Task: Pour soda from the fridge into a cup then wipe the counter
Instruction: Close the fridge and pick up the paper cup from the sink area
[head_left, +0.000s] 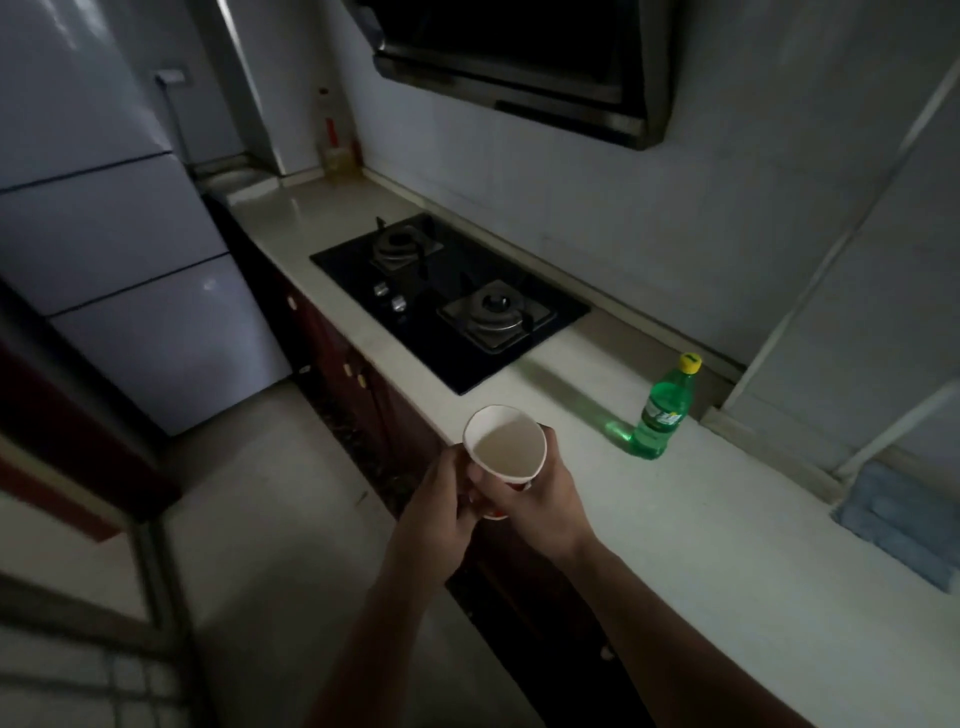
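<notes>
A white paper cup (506, 448) with red print low on its side is held in the air just off the counter's front edge, tilted toward me, its inside showing pale and dry. My right hand (540, 493) wraps around its right side and my left hand (441, 512) grips its lower left. A green soda bottle (661, 410) with a yellow cap stands upright on the pale counter (727, 519), to the right of the cup and near the wall. The grey fridge (119, 260) stands at the left with its doors closed. A blue-grey cloth (898, 519) lies at the counter's right end.
A black two-burner gas hob (447, 296) is set into the counter beyond the cup, under a dark range hood (524, 62). A bottle (335, 140) stands in the far corner. Dark red cabinet doors (343, 358) run below the counter. Pale floor lies between fridge and cabinets.
</notes>
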